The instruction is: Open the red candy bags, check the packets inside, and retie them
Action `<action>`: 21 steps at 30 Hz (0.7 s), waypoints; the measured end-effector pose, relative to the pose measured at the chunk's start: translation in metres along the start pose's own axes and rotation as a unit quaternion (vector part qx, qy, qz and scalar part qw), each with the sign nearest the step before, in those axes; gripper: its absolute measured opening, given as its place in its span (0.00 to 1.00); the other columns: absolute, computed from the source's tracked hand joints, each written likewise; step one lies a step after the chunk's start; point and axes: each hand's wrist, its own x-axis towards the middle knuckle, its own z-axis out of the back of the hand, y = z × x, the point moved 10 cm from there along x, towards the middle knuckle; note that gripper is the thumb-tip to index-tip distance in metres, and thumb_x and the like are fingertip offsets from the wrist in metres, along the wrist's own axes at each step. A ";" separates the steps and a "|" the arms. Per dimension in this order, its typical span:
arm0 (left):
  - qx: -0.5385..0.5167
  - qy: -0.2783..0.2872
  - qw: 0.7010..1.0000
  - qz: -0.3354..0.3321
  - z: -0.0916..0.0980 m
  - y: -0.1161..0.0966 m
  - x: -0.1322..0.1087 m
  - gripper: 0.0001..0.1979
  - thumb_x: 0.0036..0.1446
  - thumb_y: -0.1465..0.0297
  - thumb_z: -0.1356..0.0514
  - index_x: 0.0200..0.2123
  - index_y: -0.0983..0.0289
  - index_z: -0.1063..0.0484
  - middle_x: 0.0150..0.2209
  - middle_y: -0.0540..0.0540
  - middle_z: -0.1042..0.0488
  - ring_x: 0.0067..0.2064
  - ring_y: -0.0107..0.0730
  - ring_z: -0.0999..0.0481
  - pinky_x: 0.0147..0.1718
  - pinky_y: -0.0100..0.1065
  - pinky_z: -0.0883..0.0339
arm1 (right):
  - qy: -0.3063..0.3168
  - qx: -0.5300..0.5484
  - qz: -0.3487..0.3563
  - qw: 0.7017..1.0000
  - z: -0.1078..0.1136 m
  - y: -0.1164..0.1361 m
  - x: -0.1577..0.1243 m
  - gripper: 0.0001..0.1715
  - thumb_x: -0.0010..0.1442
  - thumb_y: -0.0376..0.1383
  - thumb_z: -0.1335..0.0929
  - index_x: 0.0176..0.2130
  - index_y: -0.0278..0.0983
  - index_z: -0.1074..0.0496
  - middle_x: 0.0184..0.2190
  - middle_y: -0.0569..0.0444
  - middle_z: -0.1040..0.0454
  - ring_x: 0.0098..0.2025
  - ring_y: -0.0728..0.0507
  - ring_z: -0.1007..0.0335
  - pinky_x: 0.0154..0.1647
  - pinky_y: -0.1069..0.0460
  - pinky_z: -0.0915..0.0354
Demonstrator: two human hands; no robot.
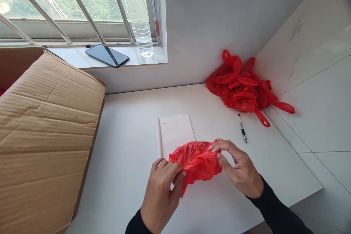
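Note:
A crumpled red plastic bag (201,162) is stretched between my two hands, above the lower part of an open white notebook (177,129). My left hand (166,190) pinches the bag's left end, with a strip of it hanging below the fingers. At the right end, my right hand (238,166) has the bag between its thumb and fingers. Behind my right hand, a pen (242,129) lies on the white table (131,128). Farther back, against the wall, sits a heap of red plastic bags (244,84).
A large open cardboard box (49,135) stands on the left, with something red inside. On the window sill (76,56) are a phone (106,55) and an upright clear water bottle (139,18). The table's edge runs along the lower right, beside a tiled wall.

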 end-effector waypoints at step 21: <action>-0.044 0.006 0.991 0.125 -0.047 0.059 -0.034 0.15 0.70 0.67 0.50 0.58 0.56 0.37 0.47 0.56 0.25 0.46 0.39 0.23 0.43 0.43 0.24 | 0.195 -0.134 -0.089 0.967 -0.052 -0.052 -0.005 0.37 0.64 0.55 0.34 0.66 0.43 0.38 0.63 0.47 0.34 0.65 0.37 0.40 0.65 0.37 0.38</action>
